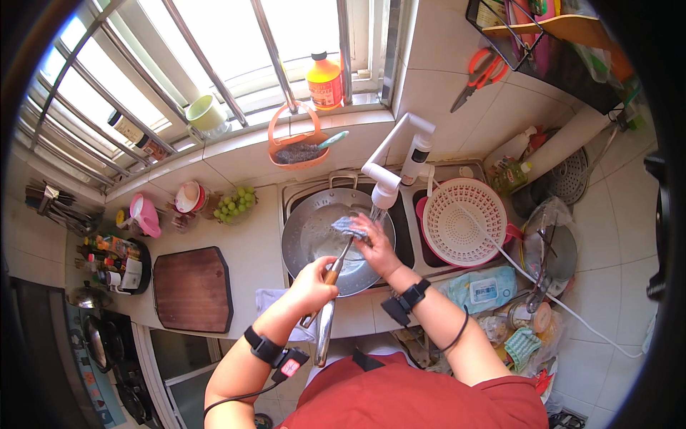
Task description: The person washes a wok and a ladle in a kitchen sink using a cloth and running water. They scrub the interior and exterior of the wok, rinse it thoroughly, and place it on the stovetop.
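My left hand [313,288] grips a long utensil [334,271] with a wooden and metal handle, which slants over a large metal wok [306,214]. A blue-and-white cloth [348,227] is in my right hand [379,250], pressed around the utensil's far end, so that end is hidden. Water runs from the white faucet [383,193] just above my right fingers. The wok rests on the left sink basin with some water in it. Its long metal handle [325,335] points towards me, below my left hand.
Over the right basin sits a white colander [464,220] in a pink bowl. A wooden cutting board [190,289], green grapes [236,205] and a folded pale cloth [272,301] lie on the left counter. At right is a packet of wipes [479,288]. An orange scrubber basket [298,153] hangs behind.
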Demonstrator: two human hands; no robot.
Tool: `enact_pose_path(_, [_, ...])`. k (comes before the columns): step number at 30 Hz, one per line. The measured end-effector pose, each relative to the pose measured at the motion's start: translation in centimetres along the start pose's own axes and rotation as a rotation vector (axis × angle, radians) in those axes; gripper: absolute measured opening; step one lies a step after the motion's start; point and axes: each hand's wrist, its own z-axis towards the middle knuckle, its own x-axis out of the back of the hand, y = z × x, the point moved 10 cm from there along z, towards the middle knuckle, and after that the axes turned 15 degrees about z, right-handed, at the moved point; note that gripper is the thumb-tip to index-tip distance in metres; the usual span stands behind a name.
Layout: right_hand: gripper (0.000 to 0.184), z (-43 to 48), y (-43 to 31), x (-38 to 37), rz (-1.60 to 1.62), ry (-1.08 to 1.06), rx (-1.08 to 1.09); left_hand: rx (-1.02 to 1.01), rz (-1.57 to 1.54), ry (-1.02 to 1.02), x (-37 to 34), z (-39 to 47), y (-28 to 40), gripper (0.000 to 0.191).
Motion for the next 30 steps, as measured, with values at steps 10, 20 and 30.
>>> enact_pose_path(10, [0.022,2.7,0.0,3.4,-0.127,0.095,-0.091,0.028,0.011,-0.133,0.6,1.6,3.0,0.067])
enact_pose_path(20, [0.032,1.5,-1.2,1.3,-0.121,0.079,-0.044,0.141,-0.064,-0.150,1.2,3.4,2.6,0.064])
enact_pose_path(30, [0.032,1.6,-2.9,0.4,0.131,0.101,0.122,0.162,-1.054,-0.233,-1.1,2.2,3.0,0.021])
